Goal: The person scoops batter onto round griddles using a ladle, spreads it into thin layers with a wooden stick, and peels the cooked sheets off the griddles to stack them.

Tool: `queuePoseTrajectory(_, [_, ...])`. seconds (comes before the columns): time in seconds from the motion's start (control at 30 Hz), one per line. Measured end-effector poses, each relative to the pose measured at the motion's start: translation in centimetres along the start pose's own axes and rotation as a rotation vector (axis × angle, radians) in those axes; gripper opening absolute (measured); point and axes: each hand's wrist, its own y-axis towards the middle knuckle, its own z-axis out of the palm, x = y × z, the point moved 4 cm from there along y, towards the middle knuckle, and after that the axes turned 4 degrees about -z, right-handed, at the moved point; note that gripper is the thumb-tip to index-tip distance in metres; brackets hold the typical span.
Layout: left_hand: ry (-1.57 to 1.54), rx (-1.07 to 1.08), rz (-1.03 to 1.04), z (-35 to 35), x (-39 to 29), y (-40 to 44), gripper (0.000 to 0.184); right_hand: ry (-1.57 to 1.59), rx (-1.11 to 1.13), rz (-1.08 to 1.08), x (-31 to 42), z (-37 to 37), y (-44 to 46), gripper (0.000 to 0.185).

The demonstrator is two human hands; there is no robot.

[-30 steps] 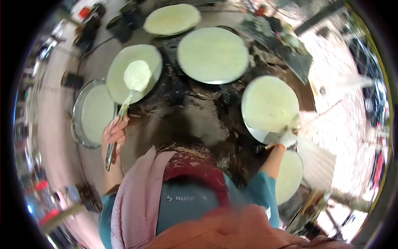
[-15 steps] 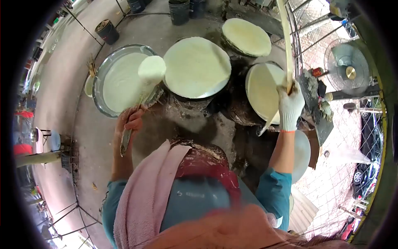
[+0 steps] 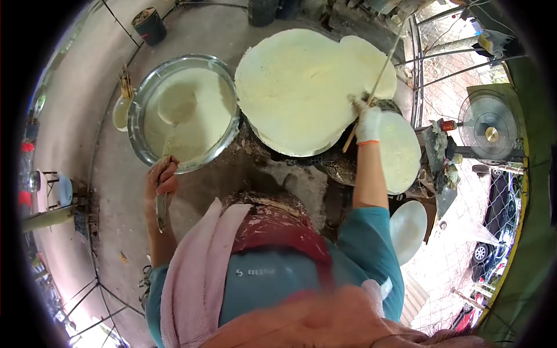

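Note:
My left hand (image 3: 163, 174), bare, is closed around the handle of a ladle (image 3: 161, 210). The ladle's head is down in pale batter (image 3: 200, 93) inside a wide metal basin (image 3: 137, 130). In a white glove, my right hand (image 3: 369, 123) grips a long thin stick (image 3: 387, 62) that slants up to the right. That hand is at the right edge of a large pale round sheet (image 3: 290, 93). The sheet overlaps or adjoins another pale round (image 3: 368, 61); which of the two I cannot tell. A further pale round (image 3: 400, 153) sits right of my right wrist.
A dark bucket (image 3: 149, 28) stands at the upper left, and another (image 3: 262, 11) at the top. A fan (image 3: 488, 126) is at the right beside a wire fence. A pale disc (image 3: 408, 232) lies below the right-hand round. A small bowl (image 3: 120, 113) is left of the basin.
The ladle has gone from above the pans down into the basin's batter. My right hand has moved left with the stick. The view has turned to the right.

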Motion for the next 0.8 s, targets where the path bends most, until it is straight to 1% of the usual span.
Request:
queuePoseTrajectory(0.03, [-0.010, 0.006, 0.021, -0.1, -0.1, -0.1, 0.028, 0.086, 0.003, -0.022, -3.5, -0.2, 0.4, 0.024])
queuePoseTrajectory(0.07, [-0.052, 0.061, 0.043, 0.1, -0.1, -0.1, 0.031, 0.021, -0.091, 0.046, -5.8, -0.4, 0.0, 0.028])
queuePoseTrajectory(0.1, [-0.064, 0.063, 0.047, 0.2, 0.0, 0.0, 0.032, 0.043, -0.101, 0.042, -8.5, -0.7, 0.0, 0.030])
queuePoseTrajectory(0.17, [-0.084, 0.058, 0.053, 0.6, 0.0, 0.0, 0.033, -0.178, -0.190, 0.129, -11.6, -1.8, -0.8, 0.032])
queuePoseTrajectory(0.23, [-0.127, 0.055, 0.046, 1.0, 0.4, 0.2, 0.033, -0.417, -0.193, 0.136, -14.9, -3.6, -0.4, 0.036])
queuePoseTrajectory(0.27, [-0.143, 0.057, 0.042, 1.4, 0.6, 0.3, 0.033, -0.303, -0.177, 0.092, -15.8, -4.2, -0.5, 0.040])
queuePoseTrajectory(0.3, [-0.156, 0.042, 0.047, 1.7, 0.7, 0.5, 0.033, -0.164, -0.193, 0.045, -15.1, -4.5, -0.8, 0.046])
queuePoseTrajectory(0.37, [-0.189, 0.011, 0.059, 2.4, 1.3, 0.6, 0.033, -0.046, -0.252, -0.069, -13.2, -5.2, -2.0, 0.051])
queuePoseTrajectory(0.4, [-0.173, -0.005, 0.053, 2.7, 1.3, 0.8, 0.032, -0.343, -0.247, -0.041, -13.7, -6.4, -2.2, 0.052])
queuePoseTrajectory(0.43, [-0.159, -0.020, 0.048, 3.0, 1.5, 1.2, 0.031, -0.265, -0.184, 0.068, -19.1, -8.9, -1.4, 0.049])
queuePoseTrajectory(0.47, [-0.145, -0.035, 0.040, 3.3, 1.7, 1.4, 0.031, -0.142, -0.189, 0.130, -19.6, -8.8, -1.6, 0.054])
queuePoseTrajectory(0.5, [-0.131, -0.084, 0.043, 3.8, 1.9, 1.7, 0.030, -0.018, -0.195, 0.188, -19.0, -7.9, -2.2, 0.059])
queuePoseTrajectory(0.53, [-0.118, -0.131, 0.051, 4.8, 2.2, 2.1, 0.030, 0.141, -0.195, 0.198, -17.9, -7.0, -2.1, 0.049])
queuePoseTrajectory(0.57, [-0.107, -0.183, 0.060, 5.7, 2.5, 2.3, 0.029, 0.060, -0.177, 0.228, -16.9, -6.3, -1.4, 0.046])
queuePoseTrajectory(0.63, [-0.113, -0.205, 0.066, 7.3, 2.9, 2.7, 0.029, -0.101, -0.144, 0.288, -15.4, -4.6, 0.1, 0.039])
queuePoseTrajectory(0.67, [-0.116, -0.212, 0.071, 7.9, 3.0, 3.0, 0.028, -0.230, -0.126, 0.318, -13.3, -3.5, 0.3, 0.033])
queuePoseTrajectory(0.77, [0.103, -0.272, 0.046, 8.4, 3.5, 4.3, 0.029, -0.136, -0.057, 0.182, -11.5, -2.4, 2.9, 0.033])
queuePoseTrajectory(0.8, [0.115, -0.230, 0.026, 8.7, 3.6, 4.7, 0.031, -0.091, -0.004, 0.150, -8.7, -1.5, 3.2, 0.034])
